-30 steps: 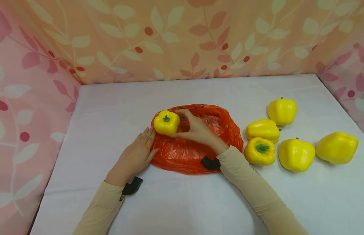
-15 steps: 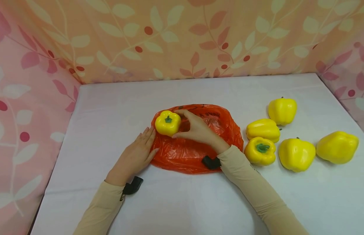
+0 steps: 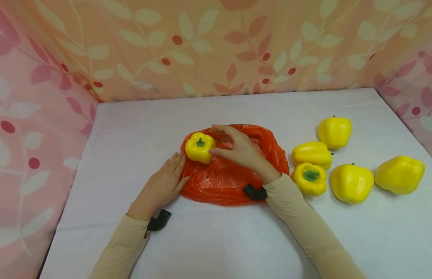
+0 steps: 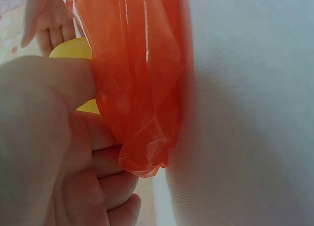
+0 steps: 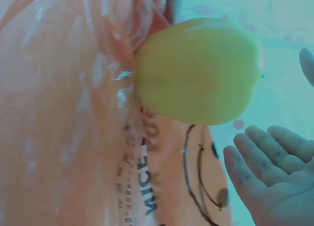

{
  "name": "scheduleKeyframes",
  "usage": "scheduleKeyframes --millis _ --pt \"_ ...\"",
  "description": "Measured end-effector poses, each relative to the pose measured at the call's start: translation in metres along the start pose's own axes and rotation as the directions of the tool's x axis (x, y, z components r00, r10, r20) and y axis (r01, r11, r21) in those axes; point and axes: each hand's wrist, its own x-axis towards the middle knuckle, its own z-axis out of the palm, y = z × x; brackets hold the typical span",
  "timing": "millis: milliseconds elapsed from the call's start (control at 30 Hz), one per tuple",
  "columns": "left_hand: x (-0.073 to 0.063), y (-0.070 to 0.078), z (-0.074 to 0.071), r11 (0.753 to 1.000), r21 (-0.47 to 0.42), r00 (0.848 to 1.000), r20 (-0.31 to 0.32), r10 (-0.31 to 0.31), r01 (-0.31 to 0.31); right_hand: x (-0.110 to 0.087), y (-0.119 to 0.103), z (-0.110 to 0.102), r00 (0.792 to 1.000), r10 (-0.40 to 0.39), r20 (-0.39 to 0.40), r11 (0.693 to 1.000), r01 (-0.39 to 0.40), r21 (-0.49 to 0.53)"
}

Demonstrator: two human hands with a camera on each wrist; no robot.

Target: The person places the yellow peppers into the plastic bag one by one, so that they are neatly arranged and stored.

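On the white counter [image 3: 142, 128], near its middle, a red plastic bag [image 3: 216, 180] lay spread and wrinkled, with dark printing [image 3: 254, 136] along its far side. At the left end of this bag, within its outline, there was one yellow pepper [image 3: 200, 149]. Seen from the left wrist, the bag hid a part of it; whether it sat fully inside or upon a fold, I could not tell. Its green stem [image 3: 200, 142] pointed upward, so its long axis stood nearly upright.

The right hand [image 3: 238, 151] was just beside this pepper, thumb and fingers spread wide and holding nothing; the right wrist view showed a gap between them. The left hand [image 3: 167, 178] touched the left edge of the bag, with its fingers extended.

To the right of the bag, five other peppers were directly on the counter. The rear pepper [image 3: 334, 132] had its stem up. The lying pepper [image 3: 311, 155] was on its side, stem towards the right. Just in front of it, the front pepper [image 3: 303, 184] showed its stem to the camera. The next pepper [image 3: 352, 184] pointed its stem upward, and the outermost pepper [image 3: 400, 175] lay tilted.
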Motion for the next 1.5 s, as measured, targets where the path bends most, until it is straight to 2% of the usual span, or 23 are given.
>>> scheduleKeyframes --millis 200,467,667,900,1100,1267,1500 --pt "-0.002 -0.001 0.003 1.000 -0.009 1.000 0.002 -0.013 0.013 -0.009 -0.007 -0.006 0.999 0.016 -0.030 1.000 -0.016 -0.006" --pt "-0.002 -0.002 0.003 1.000 -0.015 1.000 -0.003 -0.011 0.011 -0.033 -0.019 -0.020 0.995 -0.040 -0.091 0.999 0.037 -0.033" --pt "-0.001 -0.003 0.003 1.000 -0.006 1.000 0.002 -0.009 0.009 -0.058 -0.020 -0.034 0.977 -0.110 -0.182 0.993 0.101 -0.059" --pt "0.000 -0.003 0.001 1.000 -0.002 1.000 0.017 -0.011 0.011 -0.086 -0.017 -0.052 0.960 -0.136 -0.245 0.989 0.118 -0.086" --pt "0.000 -0.003 0.001 1.000 -0.009 1.000 0.025 -0.014 0.015 -0.109 -0.013 -0.061 0.946 -0.105 -0.306 0.984 0.054 -0.173" --pt "0.000 -0.003 0.000 1.000 -0.006 1.000 0.022 -0.013 0.013 -0.129 -0.007 -0.069 0.924 -0.116 -0.364 0.980 0.048 -0.191" --pt "0.002 -0.002 -0.002 1.000 -0.008 0.999 0.031 -0.011 0.011 -0.153 -0.003 -0.077 0.920 -0.020 -0.391 0.976 -0.067 -0.208"
